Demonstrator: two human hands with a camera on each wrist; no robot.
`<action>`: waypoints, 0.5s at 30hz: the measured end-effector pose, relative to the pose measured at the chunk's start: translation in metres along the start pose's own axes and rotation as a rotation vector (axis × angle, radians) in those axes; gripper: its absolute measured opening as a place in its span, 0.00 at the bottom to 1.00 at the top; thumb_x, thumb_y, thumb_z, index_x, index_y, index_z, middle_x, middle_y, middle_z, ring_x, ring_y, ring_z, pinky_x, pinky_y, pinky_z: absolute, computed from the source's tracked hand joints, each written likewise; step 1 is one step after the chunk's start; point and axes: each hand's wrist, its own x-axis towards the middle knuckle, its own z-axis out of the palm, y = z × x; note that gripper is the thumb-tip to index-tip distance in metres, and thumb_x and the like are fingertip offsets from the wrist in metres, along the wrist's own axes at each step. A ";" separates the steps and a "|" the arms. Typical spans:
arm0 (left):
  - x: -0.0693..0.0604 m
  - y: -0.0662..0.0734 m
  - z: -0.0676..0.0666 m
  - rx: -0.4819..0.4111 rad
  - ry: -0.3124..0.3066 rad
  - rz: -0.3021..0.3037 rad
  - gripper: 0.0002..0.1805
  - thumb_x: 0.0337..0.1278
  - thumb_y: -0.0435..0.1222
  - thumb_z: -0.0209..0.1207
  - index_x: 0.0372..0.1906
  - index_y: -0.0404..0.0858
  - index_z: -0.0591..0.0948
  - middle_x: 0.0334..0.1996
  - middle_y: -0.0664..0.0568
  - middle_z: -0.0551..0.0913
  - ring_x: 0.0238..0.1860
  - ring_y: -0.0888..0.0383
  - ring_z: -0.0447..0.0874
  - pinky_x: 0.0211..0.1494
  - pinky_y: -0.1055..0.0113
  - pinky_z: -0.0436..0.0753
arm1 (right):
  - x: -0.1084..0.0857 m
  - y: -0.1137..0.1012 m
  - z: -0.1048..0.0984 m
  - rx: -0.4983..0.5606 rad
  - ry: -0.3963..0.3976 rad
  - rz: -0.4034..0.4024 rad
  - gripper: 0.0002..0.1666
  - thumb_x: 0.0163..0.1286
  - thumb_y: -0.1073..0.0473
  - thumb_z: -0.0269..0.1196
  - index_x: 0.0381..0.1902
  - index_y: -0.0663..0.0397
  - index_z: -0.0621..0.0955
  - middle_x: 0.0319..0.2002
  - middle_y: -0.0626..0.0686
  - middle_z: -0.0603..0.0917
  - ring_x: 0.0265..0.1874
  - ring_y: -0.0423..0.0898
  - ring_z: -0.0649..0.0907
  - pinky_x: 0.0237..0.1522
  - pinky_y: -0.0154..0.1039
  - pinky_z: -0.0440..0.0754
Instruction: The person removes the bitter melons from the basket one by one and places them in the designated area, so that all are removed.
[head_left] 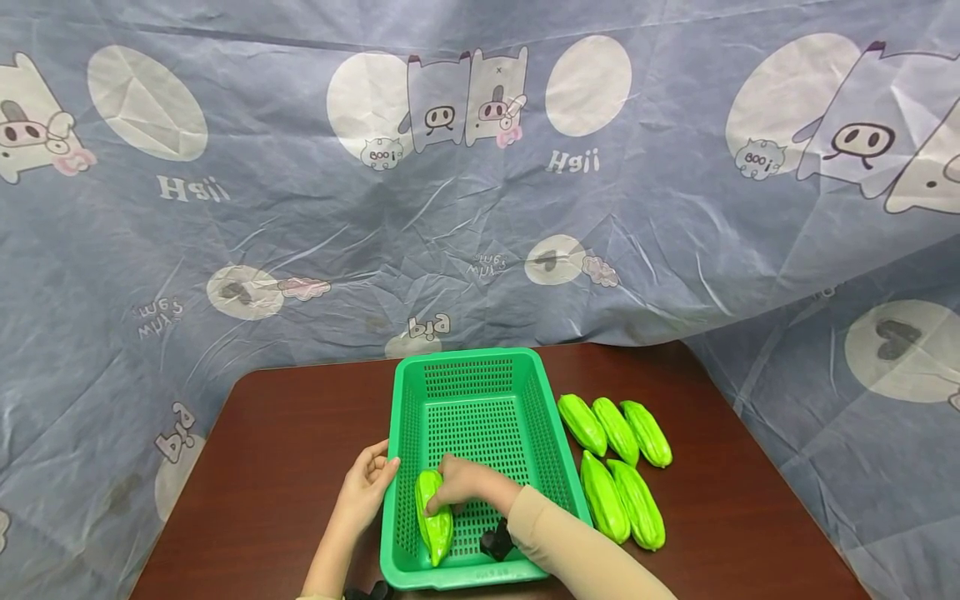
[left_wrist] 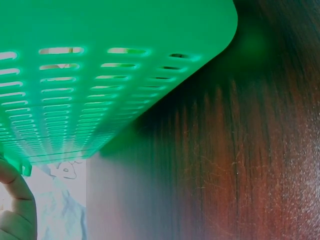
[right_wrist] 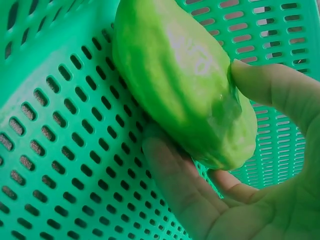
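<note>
A green plastic basket [head_left: 465,577] with slotted walls and floor stands on the table. Inside it, at the near left, lies a bright green bitter melon [head_left: 435,533], its narrow end pointing toward me. My right hand [head_left: 467,482] reaches into the basket and holds this melon between thumb and fingers, as the right wrist view shows with the melon [right_wrist: 180,85] close to the slotted wall. At the basket's left rim, my left hand [head_left: 366,485] grips the edge with curled fingers. The left wrist view catches only part of that hand [left_wrist: 17,205] beside the basket's outer wall [left_wrist: 115,30].
Several more bitter melons [head_left: 617,429] lie in two rows on the brown table [head_left: 300,433], right of the basket. A blue-grey patterned cloth [head_left: 480,208] hangs behind and at both sides. A black device [head_left: 497,542] sits at my right wrist.
</note>
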 end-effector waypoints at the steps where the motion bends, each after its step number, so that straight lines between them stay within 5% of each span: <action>1: 0.000 0.000 0.000 0.002 0.001 0.000 0.30 0.70 0.40 0.57 0.70 0.31 0.65 0.39 0.45 0.81 0.35 0.66 0.77 0.40 0.71 0.75 | 0.000 0.000 0.000 0.010 -0.005 -0.004 0.26 0.53 0.62 0.74 0.42 0.62 0.71 0.33 0.56 0.76 0.28 0.52 0.84 0.36 0.52 0.85; 9: 0.001 0.001 0.000 -0.010 0.001 0.002 0.30 0.70 0.40 0.58 0.70 0.31 0.66 0.39 0.44 0.81 0.34 0.66 0.77 0.40 0.71 0.76 | -0.001 0.001 0.001 0.033 -0.038 -0.033 0.09 0.51 0.66 0.72 0.23 0.59 0.80 0.22 0.52 0.82 0.22 0.46 0.83 0.39 0.53 0.86; 15: 0.002 0.000 0.000 -0.012 0.009 0.002 0.29 0.70 0.40 0.58 0.69 0.31 0.67 0.38 0.44 0.80 0.34 0.66 0.77 0.41 0.71 0.76 | 0.000 0.002 0.001 0.066 -0.029 -0.030 0.10 0.51 0.67 0.72 0.25 0.61 0.79 0.25 0.53 0.81 0.24 0.47 0.84 0.40 0.53 0.85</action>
